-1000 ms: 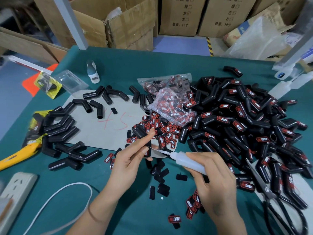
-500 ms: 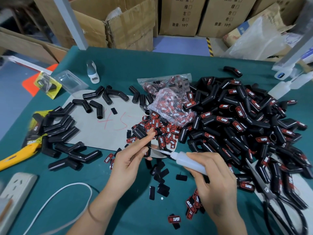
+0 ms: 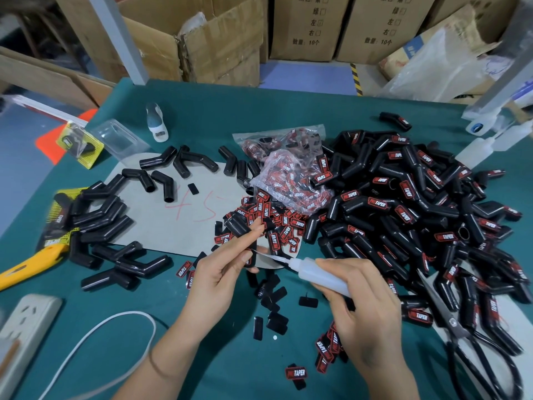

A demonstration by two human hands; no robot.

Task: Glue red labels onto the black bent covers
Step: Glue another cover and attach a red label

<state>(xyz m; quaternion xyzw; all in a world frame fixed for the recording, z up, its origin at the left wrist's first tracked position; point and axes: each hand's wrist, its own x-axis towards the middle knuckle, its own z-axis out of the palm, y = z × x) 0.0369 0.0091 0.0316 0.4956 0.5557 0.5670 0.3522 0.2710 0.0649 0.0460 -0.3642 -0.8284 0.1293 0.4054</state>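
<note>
My left hand [image 3: 223,265] grips a black bent cover [image 3: 240,228] at the table's middle. My right hand [image 3: 362,310] holds a small clear glue bottle [image 3: 320,274], its thin nozzle touching the cover near my left fingers. Loose red labels [image 3: 284,225] lie in a heap just behind the hands, more spill from a clear bag [image 3: 288,174], and a few lie near my right wrist [image 3: 326,349]. A big pile of labelled covers [image 3: 403,203] fills the right side. Plain black covers [image 3: 103,223] lie at the left on a grey card [image 3: 184,223].
Large black scissors [image 3: 476,350] lie at the right front. A yellow utility knife [image 3: 31,262], a white power strip [image 3: 26,327] and a white cable [image 3: 115,321] sit at the left. Spare glue bottles [image 3: 490,142] stand far right. Cardboard boxes [image 3: 219,39] line the far edge.
</note>
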